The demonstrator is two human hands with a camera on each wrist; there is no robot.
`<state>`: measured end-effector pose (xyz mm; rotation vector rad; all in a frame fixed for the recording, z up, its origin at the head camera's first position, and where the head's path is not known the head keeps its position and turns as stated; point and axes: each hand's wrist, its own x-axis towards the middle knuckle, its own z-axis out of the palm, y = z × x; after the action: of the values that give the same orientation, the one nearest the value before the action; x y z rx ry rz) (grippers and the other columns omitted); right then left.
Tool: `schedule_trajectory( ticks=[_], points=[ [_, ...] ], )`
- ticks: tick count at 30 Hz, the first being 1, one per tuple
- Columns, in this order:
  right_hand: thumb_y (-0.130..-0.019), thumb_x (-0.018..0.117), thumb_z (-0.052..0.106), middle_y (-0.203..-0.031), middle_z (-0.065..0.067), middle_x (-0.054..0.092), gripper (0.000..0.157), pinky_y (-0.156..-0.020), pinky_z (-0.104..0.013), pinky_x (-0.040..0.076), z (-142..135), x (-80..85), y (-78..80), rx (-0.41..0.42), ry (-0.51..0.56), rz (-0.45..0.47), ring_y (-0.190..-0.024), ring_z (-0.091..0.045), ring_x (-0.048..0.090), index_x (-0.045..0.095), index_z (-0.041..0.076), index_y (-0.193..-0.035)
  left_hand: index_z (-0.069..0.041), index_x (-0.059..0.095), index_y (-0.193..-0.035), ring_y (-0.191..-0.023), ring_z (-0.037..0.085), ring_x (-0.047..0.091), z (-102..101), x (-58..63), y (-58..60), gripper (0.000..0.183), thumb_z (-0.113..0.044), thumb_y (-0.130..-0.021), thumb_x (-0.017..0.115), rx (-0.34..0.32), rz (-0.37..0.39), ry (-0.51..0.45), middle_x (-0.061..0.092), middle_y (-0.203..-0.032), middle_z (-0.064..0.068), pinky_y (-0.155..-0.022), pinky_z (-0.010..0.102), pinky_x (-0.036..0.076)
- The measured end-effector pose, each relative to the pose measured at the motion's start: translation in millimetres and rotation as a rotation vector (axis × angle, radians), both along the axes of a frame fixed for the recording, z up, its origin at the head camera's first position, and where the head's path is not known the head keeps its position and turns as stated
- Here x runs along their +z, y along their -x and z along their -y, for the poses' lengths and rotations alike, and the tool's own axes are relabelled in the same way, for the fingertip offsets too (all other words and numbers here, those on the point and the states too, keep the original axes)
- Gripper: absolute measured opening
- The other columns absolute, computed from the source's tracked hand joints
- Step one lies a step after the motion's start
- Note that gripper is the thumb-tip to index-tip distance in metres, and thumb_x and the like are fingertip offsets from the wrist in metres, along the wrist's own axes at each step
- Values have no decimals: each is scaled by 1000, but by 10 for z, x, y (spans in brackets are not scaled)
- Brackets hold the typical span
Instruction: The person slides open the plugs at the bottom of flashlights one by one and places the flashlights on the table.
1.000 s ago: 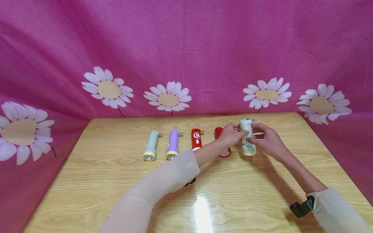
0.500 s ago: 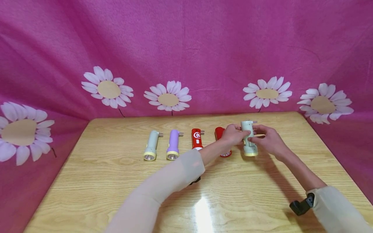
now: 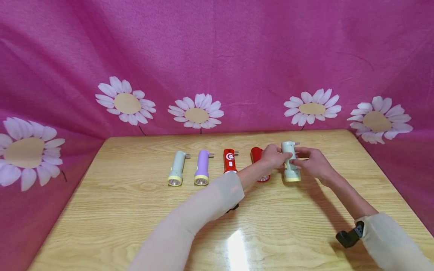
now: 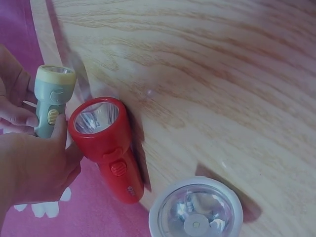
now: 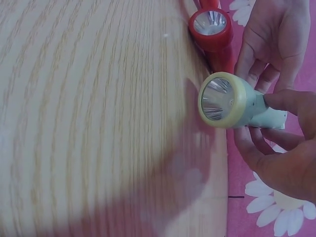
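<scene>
In the head view, both hands hold a pale green flashlight with a cream rim and plug prongs at its far end. My left hand grips its left side, and my right hand pinches it from the right. The left wrist view shows its yellow slide switch beside the left fingertips. Its lens faces the camera in the right wrist view, with the right thumb and fingers on opposite sides of the body. Just left of it lies a red flashlight, partly hidden by the left hand in the head view.
Farther left on the wooden table lie a red flashlight with a white emblem, a purple one and another pale green one, lenses toward the near edge. A pink flowered cloth hangs behind.
The held flashlight has shifted slightly right and nearer the viewer, its prongs showing less. The left hand and forearm have moved right with it. The other flashlights lie where they were.
</scene>
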<state>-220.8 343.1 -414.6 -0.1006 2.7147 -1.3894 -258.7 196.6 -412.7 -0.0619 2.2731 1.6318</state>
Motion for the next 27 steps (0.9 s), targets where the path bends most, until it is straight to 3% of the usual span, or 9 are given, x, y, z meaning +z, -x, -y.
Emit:
schedule_trajectory(
  ticks=[10, 20, 27],
  points=[
    [-95, 65, 7, -126, -37, 55, 51, -80, -32, 59, -27, -28, 24, 3, 25, 19, -99, -25, 63, 46, -18, -136, -5, 69, -81, -62, 10, 53, -47, -15, 16, 19, -19, -90, 77, 1, 13, 65, 61, -72, 0, -52, 20, 43],
    [-96, 64, 8, -126, -39, 54, 53, -79, -30, 59, -71, -60, 50, -6, 39, 46, -95, -19, 64, 44, -19, -137, -2, 72, -94, -64, 10, 54, -84, -51, 27, 15, -16, -91, 75, 0, -3, 71, 62, -76, 0, -55, 21, 46],
    [-98, 64, 10, -127, -39, 53, 50, -78, -28, 58, -80, -101, 65, -31, 39, 49, -92, -17, 64, 47, -17, -137, -1, 70, -90, -64, 11, 52, -108, -53, 28, 14, -14, -90, 77, 24, -3, 104, 61, -76, 1, -53, 21, 44]
  ],
)
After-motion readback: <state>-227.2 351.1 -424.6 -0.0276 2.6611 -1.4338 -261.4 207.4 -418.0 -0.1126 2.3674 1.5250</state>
